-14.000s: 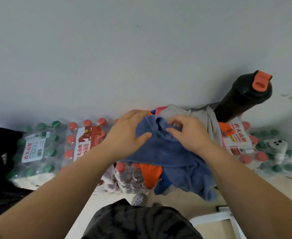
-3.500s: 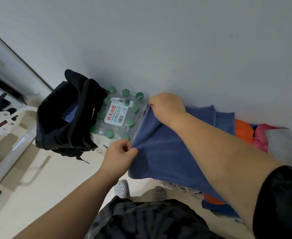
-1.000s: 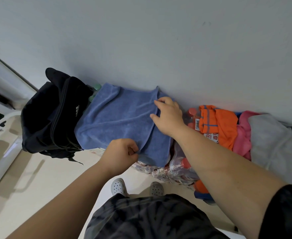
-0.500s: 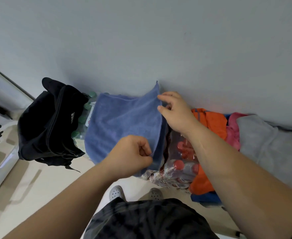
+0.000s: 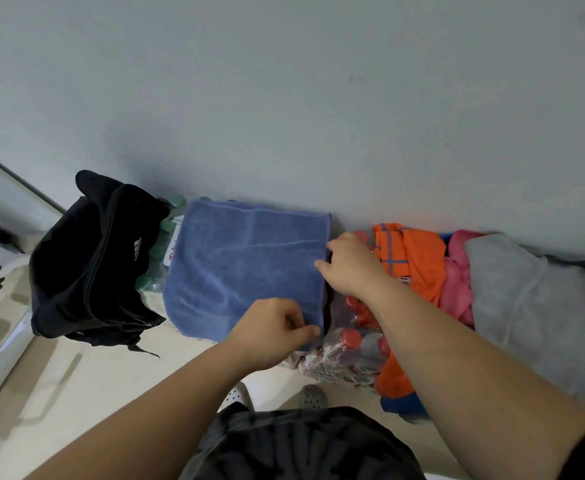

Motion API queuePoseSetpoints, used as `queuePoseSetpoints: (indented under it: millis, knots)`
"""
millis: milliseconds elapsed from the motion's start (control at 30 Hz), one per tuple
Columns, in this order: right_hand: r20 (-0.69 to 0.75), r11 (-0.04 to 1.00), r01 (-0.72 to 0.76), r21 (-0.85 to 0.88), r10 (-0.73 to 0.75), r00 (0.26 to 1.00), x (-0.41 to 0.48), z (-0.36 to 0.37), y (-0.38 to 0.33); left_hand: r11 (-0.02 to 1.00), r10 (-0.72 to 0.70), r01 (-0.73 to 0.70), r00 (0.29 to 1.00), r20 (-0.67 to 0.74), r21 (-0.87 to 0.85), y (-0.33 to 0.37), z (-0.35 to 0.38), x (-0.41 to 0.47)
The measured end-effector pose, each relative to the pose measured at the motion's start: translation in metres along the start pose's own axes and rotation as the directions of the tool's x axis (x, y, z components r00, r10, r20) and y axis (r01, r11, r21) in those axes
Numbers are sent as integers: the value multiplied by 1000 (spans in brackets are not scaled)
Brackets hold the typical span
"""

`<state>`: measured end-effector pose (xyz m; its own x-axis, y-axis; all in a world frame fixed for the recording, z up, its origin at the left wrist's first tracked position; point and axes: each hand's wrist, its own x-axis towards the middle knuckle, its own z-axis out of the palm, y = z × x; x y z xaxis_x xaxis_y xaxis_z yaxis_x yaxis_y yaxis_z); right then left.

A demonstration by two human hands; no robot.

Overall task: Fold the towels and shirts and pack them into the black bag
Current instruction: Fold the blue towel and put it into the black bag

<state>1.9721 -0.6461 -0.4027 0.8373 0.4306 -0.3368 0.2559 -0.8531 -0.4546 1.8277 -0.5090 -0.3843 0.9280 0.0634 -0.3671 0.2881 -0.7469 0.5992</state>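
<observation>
Blue towel (image 5: 246,268): left hand (image 5: 273,330), right hand (image 5: 350,268) pinch right edge; black bag (image 5: 90,265) beside.

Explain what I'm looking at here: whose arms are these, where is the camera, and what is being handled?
There is no machine here. A person works with bare hands, and the single camera sits on their head, looking down past both arms. A blue towel lies flat on shrink-wrapped packs of bottles against the wall. The left hand pinches the towel's near corner, and the right hand grips its right edge. The black bag stands just left of the towel. To the right, an orange shirt, a pink cloth and a grey cloth lie heaped. At the bottom of the picture you can see the person's own clothes and shoes.
</observation>
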Motion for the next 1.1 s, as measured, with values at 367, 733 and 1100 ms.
queuePoseSetpoints:
  millis: [367,733,1100]
  knots:
    - [74,960,186,-209,-174,982,16,24,-60,898,-7,145,949,-315,415,-90,-100,46]
    - [-62,941,9,-338,-32,998,-8,83,-66,811,-65,97,995,-77,577,-155,-82,38]
    - [-89,973,-26,-231,5,996,-73,93,-77,812,275,-156,952,-132,562,-182,-102,-8]
